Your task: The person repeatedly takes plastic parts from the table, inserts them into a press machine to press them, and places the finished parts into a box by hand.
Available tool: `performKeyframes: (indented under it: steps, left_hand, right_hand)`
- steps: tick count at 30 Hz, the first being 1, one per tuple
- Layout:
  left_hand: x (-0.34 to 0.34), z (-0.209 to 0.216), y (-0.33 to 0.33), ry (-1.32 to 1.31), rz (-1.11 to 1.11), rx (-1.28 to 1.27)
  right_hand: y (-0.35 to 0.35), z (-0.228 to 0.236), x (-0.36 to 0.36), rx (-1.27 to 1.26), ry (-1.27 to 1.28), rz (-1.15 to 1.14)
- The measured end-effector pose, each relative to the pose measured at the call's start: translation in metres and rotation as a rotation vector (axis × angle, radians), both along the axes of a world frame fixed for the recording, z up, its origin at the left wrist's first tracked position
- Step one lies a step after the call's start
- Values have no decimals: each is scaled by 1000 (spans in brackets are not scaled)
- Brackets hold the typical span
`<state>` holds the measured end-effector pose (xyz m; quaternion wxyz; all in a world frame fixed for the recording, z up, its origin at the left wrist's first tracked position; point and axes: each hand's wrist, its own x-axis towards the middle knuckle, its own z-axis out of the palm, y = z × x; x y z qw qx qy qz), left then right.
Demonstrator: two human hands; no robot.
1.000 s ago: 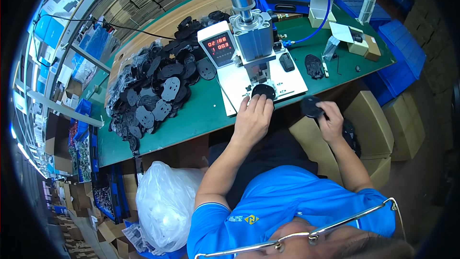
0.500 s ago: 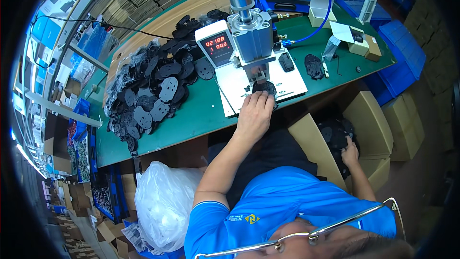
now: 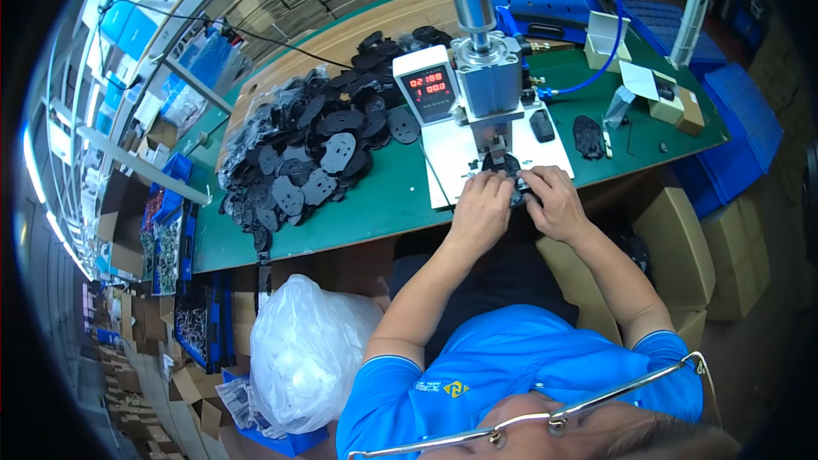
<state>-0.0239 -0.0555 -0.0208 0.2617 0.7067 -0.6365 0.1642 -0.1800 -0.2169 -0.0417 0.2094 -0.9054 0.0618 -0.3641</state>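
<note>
A small pneumatic press (image 3: 492,77) with a white base plate stands at the front of the green-topped bench. Under its ram lies a black plastic part (image 3: 503,163). From the left my left hand (image 3: 482,209) grips the near edge of this part, fingers bent and held together. My right hand (image 3: 555,203) pinches its right side, thumb below the curled fingers. Both hands partly cover the part, so its near outline is hidden. Attached at the press's left is a white counter box (image 3: 426,83) with a red lit display.
A large heap of black plastic parts (image 3: 298,153) covers the bench to the left. A black oval part (image 3: 588,136) and small open boxes (image 3: 607,41) lie right of the press. Below are an open carton (image 3: 673,238) at right and a white plastic bag (image 3: 302,358) at left.
My right hand has come up out of the carton to the part under the press. My left hand stays at the part. The whole view has shifted slightly.
</note>
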Motion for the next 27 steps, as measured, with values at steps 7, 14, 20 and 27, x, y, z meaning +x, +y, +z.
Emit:
performKeyframes:
  steps: [7, 14, 20, 27]
  left_hand:
    - [5, 2, 9, 49, -48, 16]
    - [110, 5, 28, 309, 255, -211]
    - [238, 6, 12, -47, 838, 75]
    - [292, -9, 35, -321, 774, 228]
  right_hand:
    - [-5, -29, 24, -59, -94, 25]
    - [-7, -39, 29, -39, -122, -12]
    - [-5, -42, 33, -16, -145, -43]
    - [2, -36, 37, -6, -145, -30]
